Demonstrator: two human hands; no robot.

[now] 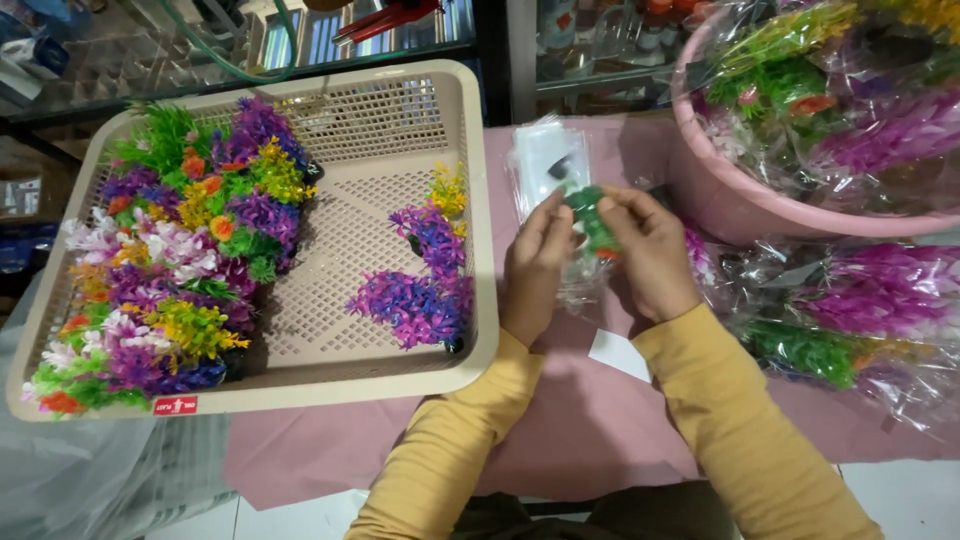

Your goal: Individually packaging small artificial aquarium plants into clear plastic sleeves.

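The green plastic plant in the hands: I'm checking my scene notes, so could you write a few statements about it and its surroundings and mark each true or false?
1. Both hands hold the green plastic plant. True: the left hand and the right hand grip it together.
2. The beige mesh tray holds only green plants. False: it holds purple, yellow, orange, white and green ones.
3. The pink basin stands to the right of the hands. True.
4. The person wears blue sleeves. False: the sleeves are mustard yellow.
5. The purple plants lie on the pink cloth. False: they lie in the tray.
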